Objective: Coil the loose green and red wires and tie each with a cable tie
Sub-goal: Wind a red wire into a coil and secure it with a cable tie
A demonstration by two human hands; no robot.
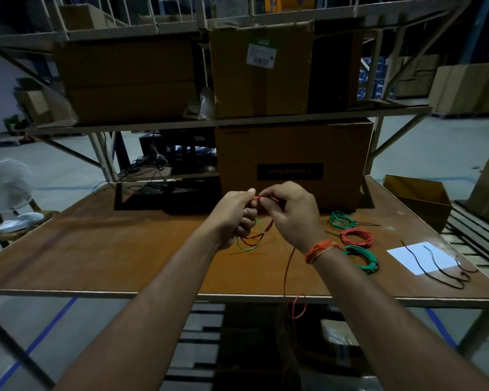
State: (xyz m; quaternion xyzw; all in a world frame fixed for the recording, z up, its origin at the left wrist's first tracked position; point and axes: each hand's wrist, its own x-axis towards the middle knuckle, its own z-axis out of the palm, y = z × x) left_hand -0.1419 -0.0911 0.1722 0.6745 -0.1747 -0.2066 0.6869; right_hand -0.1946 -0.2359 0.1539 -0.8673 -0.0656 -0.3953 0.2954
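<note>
1. A big cardboard box [294, 162] stands on the far side of my brown table [96, 249], straight behind my hands, with a dark label on its front. Left of it lies a flat black tray [153, 197].
2. To my right three finished coils rest on the table: a green coil [341, 220] farthest, a red coil [356, 237] nearer, and another green coil [363, 258] nearest, just beside my wrist with its orange thread band [321, 249].
3. Further right a white sheet [424, 256] lies on the table with black cable ties [435, 266] across it. An open carton [418, 198] sits at the far right corner, and a white fan [7, 187] stands off the table to the left.
4. The room is dim. My own fingers hide how the wire runs between my hands, and I cannot read the box label.
5. My left hand [235, 215] is curled into a fist round loose loops of red wire [261, 198] and green wire [247, 245], which hang below it above the table.
6. My right hand [291, 213] pinches the red wire between thumb and fingertips, right next to my left thumb.
7. From under my right hand the red wire drops down, crosses the near table edge and dangles in a loop below it.
</note>
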